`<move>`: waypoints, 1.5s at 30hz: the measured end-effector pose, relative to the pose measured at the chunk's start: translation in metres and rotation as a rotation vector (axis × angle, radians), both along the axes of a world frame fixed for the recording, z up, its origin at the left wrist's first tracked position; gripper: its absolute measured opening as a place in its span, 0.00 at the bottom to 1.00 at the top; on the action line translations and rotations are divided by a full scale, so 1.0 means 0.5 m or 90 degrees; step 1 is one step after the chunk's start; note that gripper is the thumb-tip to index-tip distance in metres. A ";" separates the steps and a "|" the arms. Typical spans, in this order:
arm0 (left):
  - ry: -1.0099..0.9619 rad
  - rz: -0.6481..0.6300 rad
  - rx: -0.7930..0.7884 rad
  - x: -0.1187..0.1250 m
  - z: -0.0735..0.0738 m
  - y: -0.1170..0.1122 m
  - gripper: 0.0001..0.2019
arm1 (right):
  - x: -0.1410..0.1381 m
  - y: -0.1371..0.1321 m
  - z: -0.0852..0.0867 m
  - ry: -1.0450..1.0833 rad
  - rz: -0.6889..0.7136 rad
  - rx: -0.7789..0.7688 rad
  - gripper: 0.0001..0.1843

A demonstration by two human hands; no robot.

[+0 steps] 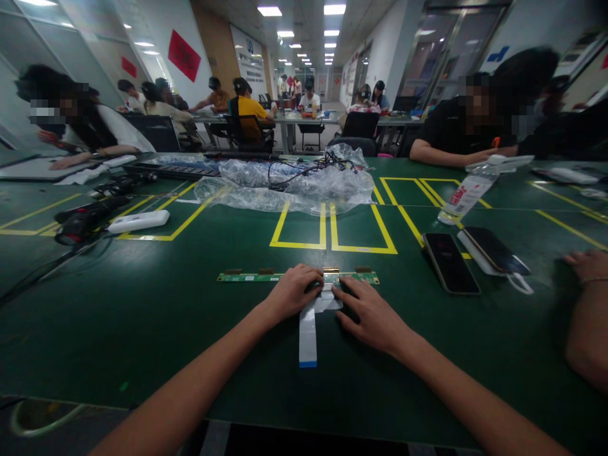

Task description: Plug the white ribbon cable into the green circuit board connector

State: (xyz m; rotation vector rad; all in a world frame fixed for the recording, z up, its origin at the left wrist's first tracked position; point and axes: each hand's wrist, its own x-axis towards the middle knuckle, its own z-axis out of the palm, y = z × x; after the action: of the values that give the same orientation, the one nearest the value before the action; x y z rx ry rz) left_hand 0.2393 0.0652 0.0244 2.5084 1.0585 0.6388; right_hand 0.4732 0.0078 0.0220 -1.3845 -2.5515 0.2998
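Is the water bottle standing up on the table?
No, the water bottle lies on its side on the green table, just beyond a dark phone.

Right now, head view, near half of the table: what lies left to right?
Black device, white box, left hand, white ribbon cable, right hand, dark phone, second phone, another person's hand.

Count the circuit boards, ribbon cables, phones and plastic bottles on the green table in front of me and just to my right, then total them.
Circuit board: 1
Flat ribbon cable: 1
Phones: 2
Plastic bottle: 1
Total: 5
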 end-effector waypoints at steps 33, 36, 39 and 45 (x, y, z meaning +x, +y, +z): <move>0.106 -0.024 0.071 0.008 0.005 -0.025 0.14 | 0.011 0.013 0.008 -0.012 0.043 0.023 0.31; 0.157 -0.014 0.070 0.008 -0.001 -0.041 0.20 | 0.013 0.013 0.010 -0.005 0.049 0.019 0.31; 0.205 0.017 0.041 -0.005 -0.004 -0.066 0.24 | 0.013 0.006 0.020 0.011 0.049 0.033 0.30; 0.264 0.150 0.009 -0.124 -0.015 -0.113 0.26 | 0.011 -0.010 0.043 0.031 0.028 0.034 0.28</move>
State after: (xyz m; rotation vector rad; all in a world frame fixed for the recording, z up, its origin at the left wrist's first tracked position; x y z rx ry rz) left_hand 0.1773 0.0087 0.0167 2.6148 1.5125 0.1814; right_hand 0.4788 0.0028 0.0434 -1.2887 -2.5341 0.2662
